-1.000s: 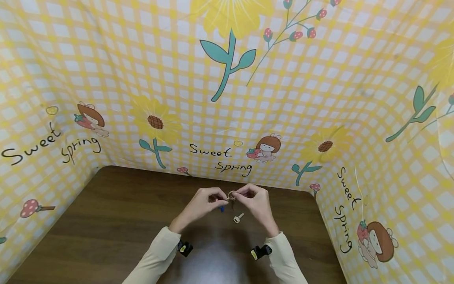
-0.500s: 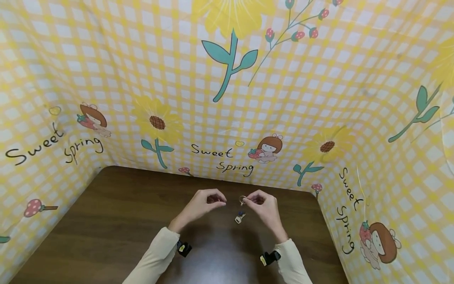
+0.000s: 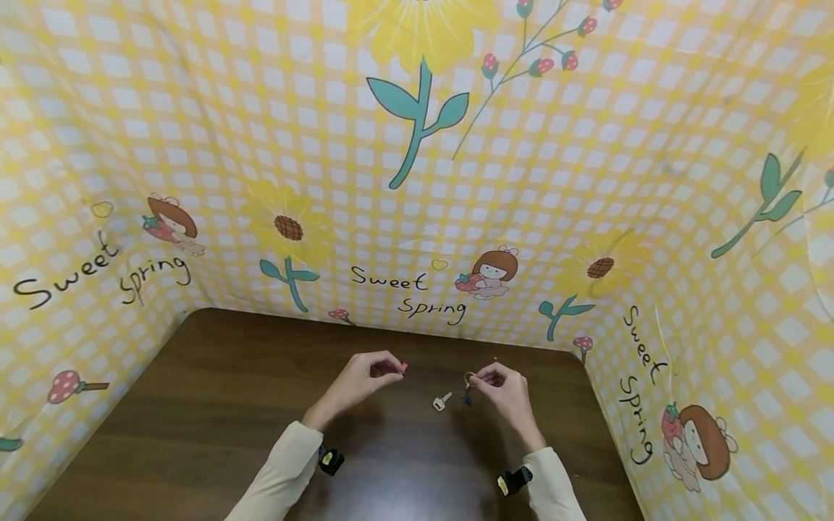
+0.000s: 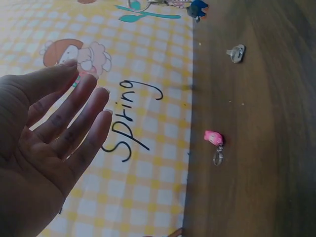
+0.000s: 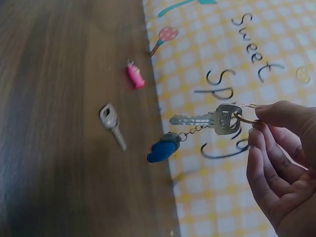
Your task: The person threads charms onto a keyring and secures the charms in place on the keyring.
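Note:
My right hand [image 3: 504, 391] pinches a thin metal key ring [image 5: 247, 121] between thumb and forefinger, above the table. From this ring hang a silver key [image 5: 227, 120] and, on a short chain, a blue charm [image 5: 164, 149] with an orange edge. My left hand [image 4: 54, 133] has its fingers loosely bent with nothing between them. A small pink charm [image 4: 214, 138] with its own metal loop lies on the table near the left fingertips. Between the hands, a loose silver key [image 3: 441, 402] rests flat on the wood.
The dark wooden table [image 3: 215, 420] is walled at the back and sides by a yellow checked cloth [image 3: 404, 217] printed with flowers and lettering. Black wrist cameras sit on both wrists, below the cream sleeves [image 3: 280, 463].
Both hands were together at the key ring. The left hand has let go and drawn left; the right has carried the ring to the right. The pink charm now shows; the loose key stays put.

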`<state>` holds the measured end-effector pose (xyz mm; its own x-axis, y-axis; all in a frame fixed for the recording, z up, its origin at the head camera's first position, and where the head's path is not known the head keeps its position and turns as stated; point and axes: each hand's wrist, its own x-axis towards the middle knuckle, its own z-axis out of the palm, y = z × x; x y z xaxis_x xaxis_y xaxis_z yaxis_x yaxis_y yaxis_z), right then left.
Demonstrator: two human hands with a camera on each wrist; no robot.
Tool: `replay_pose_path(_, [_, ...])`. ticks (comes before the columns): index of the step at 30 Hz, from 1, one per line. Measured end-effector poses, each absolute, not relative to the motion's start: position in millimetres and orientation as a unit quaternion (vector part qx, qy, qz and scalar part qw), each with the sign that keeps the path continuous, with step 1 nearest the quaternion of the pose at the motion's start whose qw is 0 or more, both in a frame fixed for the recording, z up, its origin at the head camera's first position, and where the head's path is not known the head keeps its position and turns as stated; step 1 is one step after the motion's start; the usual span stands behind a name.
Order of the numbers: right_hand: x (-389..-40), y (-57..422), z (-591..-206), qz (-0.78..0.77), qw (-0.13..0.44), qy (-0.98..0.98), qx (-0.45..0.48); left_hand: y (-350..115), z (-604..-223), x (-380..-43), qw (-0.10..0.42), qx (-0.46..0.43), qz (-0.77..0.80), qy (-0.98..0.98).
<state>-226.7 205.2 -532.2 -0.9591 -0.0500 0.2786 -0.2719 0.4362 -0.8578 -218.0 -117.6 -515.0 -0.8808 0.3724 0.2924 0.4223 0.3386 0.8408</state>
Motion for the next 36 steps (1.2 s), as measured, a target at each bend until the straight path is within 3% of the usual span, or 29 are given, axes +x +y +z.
replay_pose_path(31, [-232.6, 267.1, -613.2, 0.472, 0.09, -0.876, -0.037, -131.4, -535.4, -214.7, 0.014, -0.213, -0.526, -0.823])
replay_pose_path(36, [-236.1, 278.6, -624.8, 0.506, 0.125, -0.853, -0.009, -132.3, -536.9, -216.7, 0.014, -0.214, -0.527, -0.822])
